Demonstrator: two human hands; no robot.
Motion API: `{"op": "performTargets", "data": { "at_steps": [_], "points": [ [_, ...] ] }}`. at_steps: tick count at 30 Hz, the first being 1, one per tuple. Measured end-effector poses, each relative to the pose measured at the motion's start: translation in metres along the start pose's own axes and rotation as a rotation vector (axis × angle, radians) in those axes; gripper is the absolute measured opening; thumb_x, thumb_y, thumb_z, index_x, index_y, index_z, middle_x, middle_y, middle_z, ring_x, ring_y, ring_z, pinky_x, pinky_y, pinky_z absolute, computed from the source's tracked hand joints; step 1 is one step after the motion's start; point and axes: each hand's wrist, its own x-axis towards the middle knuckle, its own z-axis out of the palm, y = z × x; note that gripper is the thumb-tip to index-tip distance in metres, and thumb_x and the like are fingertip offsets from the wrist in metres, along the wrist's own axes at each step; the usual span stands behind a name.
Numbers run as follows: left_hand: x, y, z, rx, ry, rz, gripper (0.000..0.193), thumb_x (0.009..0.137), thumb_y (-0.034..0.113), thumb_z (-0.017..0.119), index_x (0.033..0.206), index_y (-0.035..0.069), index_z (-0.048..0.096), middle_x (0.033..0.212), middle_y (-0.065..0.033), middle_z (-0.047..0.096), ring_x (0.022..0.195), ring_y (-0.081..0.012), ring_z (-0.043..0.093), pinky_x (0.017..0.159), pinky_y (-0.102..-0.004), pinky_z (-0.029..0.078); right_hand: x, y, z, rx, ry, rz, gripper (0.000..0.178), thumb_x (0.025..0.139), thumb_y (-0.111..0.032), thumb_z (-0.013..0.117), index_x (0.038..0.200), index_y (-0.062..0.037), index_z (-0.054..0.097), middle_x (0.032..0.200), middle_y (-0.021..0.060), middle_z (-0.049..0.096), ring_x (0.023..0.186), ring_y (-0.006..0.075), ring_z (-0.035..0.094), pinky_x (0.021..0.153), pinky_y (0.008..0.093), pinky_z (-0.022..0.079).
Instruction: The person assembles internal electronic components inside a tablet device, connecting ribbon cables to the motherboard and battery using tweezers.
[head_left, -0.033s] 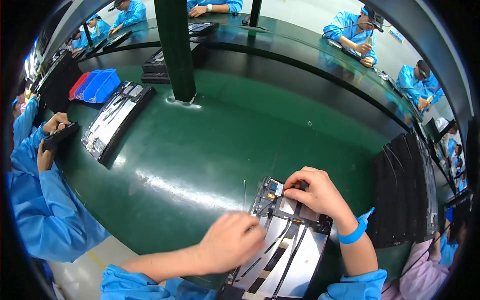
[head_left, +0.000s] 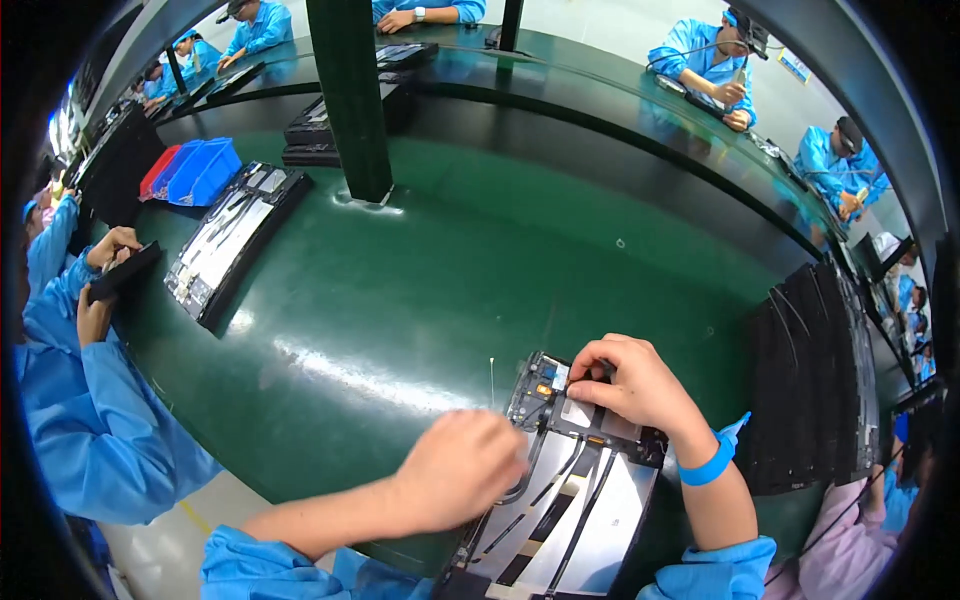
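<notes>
An opened flat electronic device [head_left: 620,500], with a black frame, silver plates and dark ribbon strips, lies slanted before me at the lower middle. My right hand [head_left: 635,385] rests over its far end. Thumb and forefinger are pinched together beside a small white label; whatever they grip is hidden. Over the device's left edge is my left hand [head_left: 465,470], curled and blurred by motion, and its fingertips are not clear. A dark curved piece [head_left: 518,488] shows just below that hand. Behind it, a thin pale stick [head_left: 491,380] shows against the green table [head_left: 480,270].
A similar opened device [head_left: 235,240] lies at the left, near blue and red bins [head_left: 200,170]. Black panels [head_left: 810,380] are stacked at the right. A dark post [head_left: 350,110] rises from the table. At the left, a co-worker's hands [head_left: 105,280] hold a black part.
My left hand has shifted slightly up and left, uncovering the dark curved piece beside the device. My right hand keeps its pinch in the same place.
</notes>
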Motion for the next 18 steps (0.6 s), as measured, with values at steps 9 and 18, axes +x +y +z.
{"op": "performTargets", "data": {
  "at_steps": [9, 18],
  "points": [
    [0.032, -0.030, -0.013, -0.709, -0.222, -0.546, 0.018, 0.073, 0.011, 0.055, 0.083, -0.001, 0.046, 0.072, -0.0063, 0.051, 0.057, -0.0081, 0.051, 0.048, -0.0203, 0.043, 0.003, -0.008, -0.003, -0.199, -0.211, -0.063, 0.015, 0.063, -0.016, 0.062, 0.066, -0.0047, 0.052, 0.063, 0.0089, 0.050, 0.062, 0.0233, 0.049, 0.054, 0.0304, 0.038],
    [0.034, -0.031, -0.013, -0.862, -0.320, -0.703, 0.027, 0.071, 0.011, 0.060, 0.087, 0.002, 0.041, 0.071, -0.0049, 0.049, 0.057, -0.0090, 0.051, 0.044, -0.0200, 0.044, -0.013, -0.015, 0.008, -0.171, -0.025, 0.046, 0.015, 0.066, -0.012, 0.059, 0.067, -0.0030, 0.046, 0.060, 0.0099, 0.052, 0.055, 0.0261, 0.051, 0.050, 0.0318, 0.039]
  ]
}}
